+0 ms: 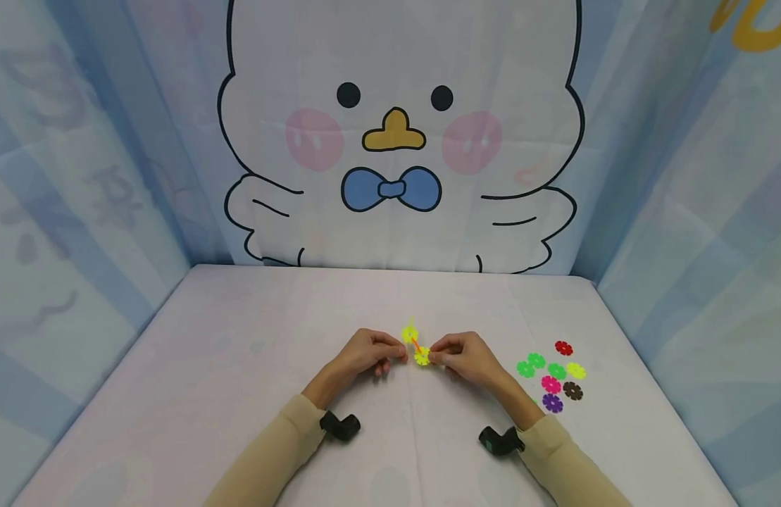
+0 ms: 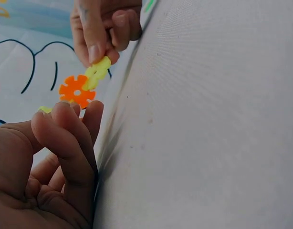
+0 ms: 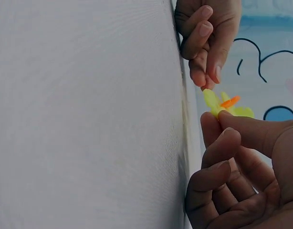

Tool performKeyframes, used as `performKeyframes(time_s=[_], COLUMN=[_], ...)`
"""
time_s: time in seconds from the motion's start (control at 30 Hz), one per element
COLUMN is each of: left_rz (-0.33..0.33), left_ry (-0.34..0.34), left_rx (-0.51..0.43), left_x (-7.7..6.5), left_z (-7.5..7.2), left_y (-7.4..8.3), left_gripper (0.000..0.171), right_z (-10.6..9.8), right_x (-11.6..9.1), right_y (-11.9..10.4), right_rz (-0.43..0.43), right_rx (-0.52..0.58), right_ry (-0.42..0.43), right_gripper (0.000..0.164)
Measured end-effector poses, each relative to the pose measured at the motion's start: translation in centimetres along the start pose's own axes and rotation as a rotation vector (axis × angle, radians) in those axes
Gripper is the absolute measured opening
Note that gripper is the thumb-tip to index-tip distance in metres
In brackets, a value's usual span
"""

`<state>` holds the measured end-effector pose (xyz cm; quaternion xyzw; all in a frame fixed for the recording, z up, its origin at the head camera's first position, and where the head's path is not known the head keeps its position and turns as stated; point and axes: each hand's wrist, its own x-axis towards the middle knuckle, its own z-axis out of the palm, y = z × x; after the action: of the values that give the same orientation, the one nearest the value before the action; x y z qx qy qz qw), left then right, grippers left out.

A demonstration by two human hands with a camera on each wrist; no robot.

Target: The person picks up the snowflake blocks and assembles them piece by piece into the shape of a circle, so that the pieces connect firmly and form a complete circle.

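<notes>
Small notched plastic discs are joined in a chain between the two hands. In the head view, the near yellow disc (image 1: 421,358) connects through an orange disc (image 2: 70,89), seen nearly edge-on there, to a farther yellow disc (image 1: 410,334). A thin yellow piece sticks up behind that one. My right hand (image 1: 467,358) pinches the near yellow disc between thumb and fingertip. My left hand (image 1: 370,350) is just left of the chain, fingers loosely bent. A small gap separates its fingertips from the discs in the head view, and nothing shows between them.
Loose notched discs lie right of the right forearm: red (image 1: 564,348), several green (image 1: 557,371), yellow (image 1: 576,370), pink (image 1: 551,384), brown (image 1: 572,391) and purple (image 1: 552,403). A pale cloth covers the table (image 1: 270,303). Printed curtains (image 1: 396,232) stand behind and at both sides.
</notes>
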<state>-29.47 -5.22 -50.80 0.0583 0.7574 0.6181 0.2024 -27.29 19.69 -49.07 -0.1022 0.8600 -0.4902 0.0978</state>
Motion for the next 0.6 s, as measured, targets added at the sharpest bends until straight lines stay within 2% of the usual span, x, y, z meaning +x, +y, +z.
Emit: performKeyframes(time_s=[0.4,0.6], left_rz=[0.028,0.029], left_ry=[-0.066,-0.070], left_rx=[0.033,0.037], left_x=[-0.4,-0.5], left_z=[-0.2,-0.1], left_y=[0.3,0.4], left_gripper=[0.024,0.023], right_z=[1.2,1.5], right_x=[0.6,0.5], right_y=[-0.3,-0.5], right_rz=[-0.031,-0.015], right_rx=[0.044,0.062], right_ry=[-0.032,-0.046], right_gripper=[0.017,0.016])
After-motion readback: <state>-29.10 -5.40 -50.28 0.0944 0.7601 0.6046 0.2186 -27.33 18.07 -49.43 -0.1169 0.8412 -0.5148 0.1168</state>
